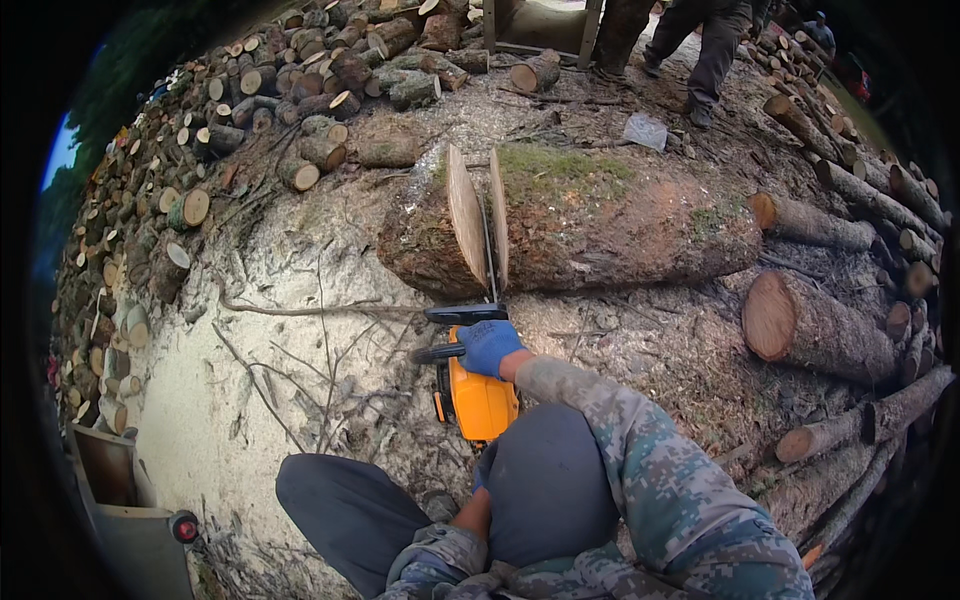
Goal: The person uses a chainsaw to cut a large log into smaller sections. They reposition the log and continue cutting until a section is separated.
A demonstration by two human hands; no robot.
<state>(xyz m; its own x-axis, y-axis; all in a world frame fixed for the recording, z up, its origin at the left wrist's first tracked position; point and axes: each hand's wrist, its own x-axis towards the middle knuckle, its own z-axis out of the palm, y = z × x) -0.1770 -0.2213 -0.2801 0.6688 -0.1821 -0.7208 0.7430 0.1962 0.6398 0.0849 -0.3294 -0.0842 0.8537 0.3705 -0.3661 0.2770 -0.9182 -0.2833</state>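
An orange chainsaw [482,400] with black handles lies close in front of my knees. My right hand [487,349], in a blue glove, is closed around its front handle, just behind the black guard [466,313]. The narrow guide bar [489,245] points away from me into a cut across a thick, mossy log [620,215]. Pale wood faces show on both sides of that cut. My left hand [484,468], also gloved in blue, is at the saw's rear end. My right knee covers most of it, so its fingers are hidden.
Cut log rounds [300,175] are heaped at the far left. Several long logs [815,325] lie along the right side. Thin branches [325,370] and sawdust cover the ground. A person's legs [700,50] stand beyond the log, near a clear plastic bag [645,131].
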